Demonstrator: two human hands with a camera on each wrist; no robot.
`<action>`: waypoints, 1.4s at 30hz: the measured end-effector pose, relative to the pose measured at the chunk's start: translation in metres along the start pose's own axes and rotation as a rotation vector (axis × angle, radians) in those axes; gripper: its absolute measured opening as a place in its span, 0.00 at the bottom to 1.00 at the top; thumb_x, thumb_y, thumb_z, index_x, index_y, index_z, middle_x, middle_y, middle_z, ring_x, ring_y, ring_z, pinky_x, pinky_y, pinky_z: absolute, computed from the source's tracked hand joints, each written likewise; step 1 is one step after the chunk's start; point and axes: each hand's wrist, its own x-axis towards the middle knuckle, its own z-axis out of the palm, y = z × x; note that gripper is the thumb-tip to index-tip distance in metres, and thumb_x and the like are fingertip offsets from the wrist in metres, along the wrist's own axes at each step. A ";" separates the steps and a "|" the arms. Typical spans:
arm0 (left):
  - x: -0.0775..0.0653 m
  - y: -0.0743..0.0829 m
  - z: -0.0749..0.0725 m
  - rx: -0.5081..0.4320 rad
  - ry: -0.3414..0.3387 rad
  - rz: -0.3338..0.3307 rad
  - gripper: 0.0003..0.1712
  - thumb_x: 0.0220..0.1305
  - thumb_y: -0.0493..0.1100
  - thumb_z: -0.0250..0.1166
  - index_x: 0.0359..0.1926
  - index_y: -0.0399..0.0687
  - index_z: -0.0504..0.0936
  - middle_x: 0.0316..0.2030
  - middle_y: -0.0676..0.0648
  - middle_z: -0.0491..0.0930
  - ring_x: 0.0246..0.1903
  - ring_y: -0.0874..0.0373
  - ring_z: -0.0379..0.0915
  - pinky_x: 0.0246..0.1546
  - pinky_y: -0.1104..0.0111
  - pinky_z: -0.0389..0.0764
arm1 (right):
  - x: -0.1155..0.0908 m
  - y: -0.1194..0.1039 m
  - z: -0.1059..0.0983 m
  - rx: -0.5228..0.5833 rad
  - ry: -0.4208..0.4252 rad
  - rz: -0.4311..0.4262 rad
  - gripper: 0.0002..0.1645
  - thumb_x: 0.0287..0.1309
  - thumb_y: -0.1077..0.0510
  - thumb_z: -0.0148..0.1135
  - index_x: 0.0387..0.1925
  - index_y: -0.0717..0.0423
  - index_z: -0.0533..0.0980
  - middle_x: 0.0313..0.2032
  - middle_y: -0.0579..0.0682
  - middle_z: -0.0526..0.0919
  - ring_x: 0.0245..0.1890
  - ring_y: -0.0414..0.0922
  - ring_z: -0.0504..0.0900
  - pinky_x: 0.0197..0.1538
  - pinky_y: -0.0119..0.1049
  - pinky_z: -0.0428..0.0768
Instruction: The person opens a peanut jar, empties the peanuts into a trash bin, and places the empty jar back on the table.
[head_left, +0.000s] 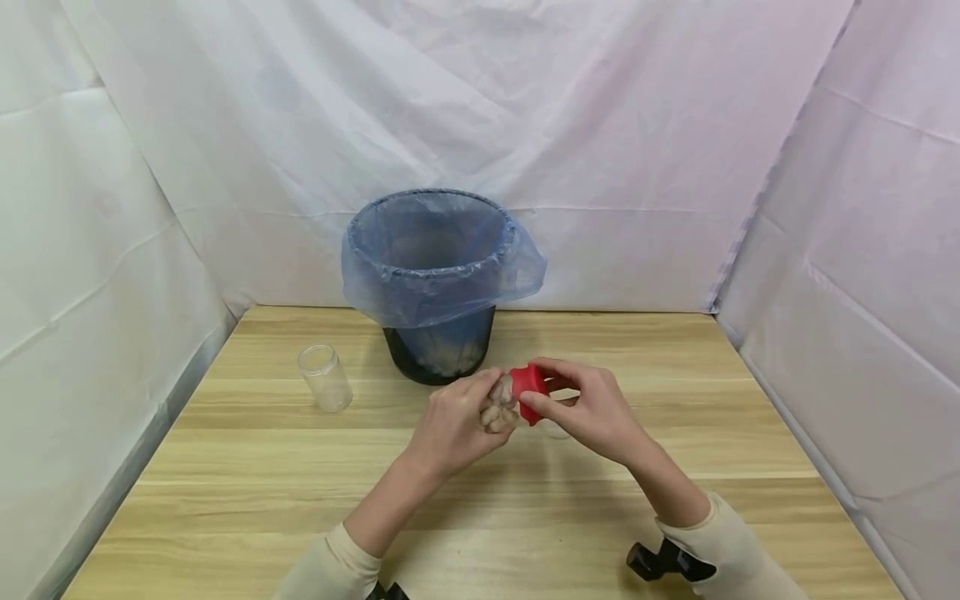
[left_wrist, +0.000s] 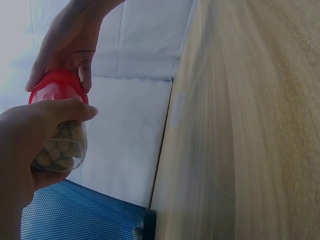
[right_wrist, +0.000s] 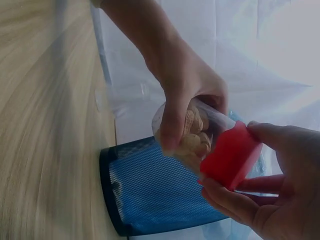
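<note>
A clear jar (left_wrist: 75, 145) of what look like unshelled peanuts (right_wrist: 196, 137) is tilted on its side above the table. My left hand (head_left: 459, 421) grips it round the body, thumb across the near side. At the jar's mouth sits a soft red lid (head_left: 529, 392) with a wavy edge. Fingers and thumb of my right hand (head_left: 596, 408) pinch this lid from its outer side. In the right wrist view, the lid (right_wrist: 231, 156) covers the mouth, and whether it is fully seated I cannot tell.
Behind the hands stands a dark mesh bin (head_left: 438, 354) lined with a blue bag (head_left: 442, 292). To the left an uncovered clear jar (head_left: 327, 382) stands on the wooden table (head_left: 285, 483). A flat clear round piece (head_left: 557, 430) lies partly hidden under my right hand. White sheets surround the table.
</note>
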 end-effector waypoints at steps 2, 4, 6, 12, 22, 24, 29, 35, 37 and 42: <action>0.001 0.000 -0.001 -0.040 -0.030 -0.023 0.36 0.49 0.46 0.87 0.59 0.40 0.85 0.47 0.46 0.91 0.38 0.56 0.89 0.42 0.65 0.91 | -0.001 0.001 -0.002 0.020 -0.027 -0.029 0.34 0.64 0.50 0.79 0.67 0.59 0.81 0.57 0.56 0.89 0.51 0.50 0.91 0.45 0.37 0.92; 0.001 0.000 -0.002 -0.097 -0.076 -0.065 0.37 0.49 0.48 0.88 0.59 0.41 0.86 0.45 0.48 0.91 0.36 0.59 0.88 0.41 0.67 0.90 | -0.001 0.002 -0.004 0.031 -0.053 -0.073 0.36 0.63 0.52 0.80 0.69 0.59 0.80 0.61 0.56 0.88 0.54 0.50 0.91 0.47 0.37 0.91; 0.002 -0.001 -0.004 -0.164 -0.123 -0.120 0.38 0.49 0.49 0.88 0.60 0.41 0.86 0.44 0.50 0.91 0.34 0.62 0.87 0.41 0.70 0.89 | 0.000 0.003 -0.006 0.028 -0.082 -0.127 0.37 0.61 0.53 0.81 0.70 0.57 0.79 0.64 0.55 0.86 0.57 0.51 0.89 0.49 0.38 0.91; 0.004 -0.003 -0.008 -0.202 -0.185 -0.189 0.42 0.47 0.48 0.89 0.63 0.41 0.85 0.45 0.49 0.92 0.35 0.61 0.86 0.40 0.70 0.88 | 0.002 0.003 -0.007 -0.011 -0.127 -0.184 0.38 0.64 0.51 0.80 0.73 0.50 0.76 0.68 0.51 0.82 0.64 0.52 0.85 0.55 0.41 0.89; 0.003 0.001 -0.007 -0.075 -0.130 -0.084 0.38 0.48 0.48 0.89 0.59 0.41 0.84 0.45 0.48 0.90 0.37 0.59 0.86 0.42 0.66 0.90 | -0.001 -0.005 0.004 -0.122 0.068 -0.006 0.29 0.67 0.41 0.76 0.62 0.51 0.83 0.55 0.50 0.90 0.48 0.45 0.93 0.48 0.38 0.91; 0.003 0.001 -0.007 -0.071 -0.126 -0.077 0.38 0.48 0.48 0.89 0.59 0.40 0.84 0.45 0.48 0.90 0.37 0.59 0.86 0.42 0.66 0.90 | -0.001 -0.005 0.005 -0.123 0.069 -0.017 0.28 0.65 0.43 0.78 0.60 0.52 0.84 0.53 0.50 0.91 0.46 0.44 0.93 0.47 0.37 0.92; 0.003 0.002 -0.008 -0.083 -0.140 -0.090 0.41 0.47 0.49 0.89 0.61 0.39 0.84 0.47 0.47 0.91 0.37 0.59 0.87 0.42 0.66 0.90 | -0.001 -0.004 0.002 -0.097 0.035 -0.060 0.29 0.63 0.46 0.80 0.62 0.51 0.83 0.54 0.49 0.90 0.49 0.45 0.92 0.49 0.37 0.91; 0.005 0.000 -0.012 -0.132 -0.158 -0.126 0.43 0.46 0.49 0.90 0.63 0.38 0.84 0.50 0.45 0.92 0.40 0.56 0.90 0.45 0.65 0.91 | 0.002 0.003 -0.003 -0.040 -0.045 -0.178 0.33 0.62 0.53 0.81 0.66 0.49 0.80 0.60 0.46 0.86 0.57 0.45 0.88 0.57 0.39 0.88; 0.005 0.000 -0.012 -0.128 -0.163 -0.130 0.44 0.46 0.49 0.90 0.63 0.37 0.84 0.50 0.45 0.92 0.41 0.56 0.90 0.45 0.64 0.91 | 0.003 0.004 -0.004 -0.028 -0.063 -0.193 0.33 0.62 0.53 0.81 0.67 0.48 0.79 0.60 0.46 0.86 0.58 0.46 0.88 0.58 0.40 0.88; 0.004 0.000 -0.011 -0.098 -0.172 -0.115 0.42 0.47 0.49 0.89 0.61 0.40 0.84 0.47 0.47 0.91 0.38 0.58 0.87 0.42 0.67 0.90 | 0.002 0.004 -0.002 -0.032 -0.041 -0.103 0.29 0.66 0.49 0.78 0.66 0.47 0.80 0.59 0.49 0.87 0.54 0.47 0.90 0.55 0.41 0.90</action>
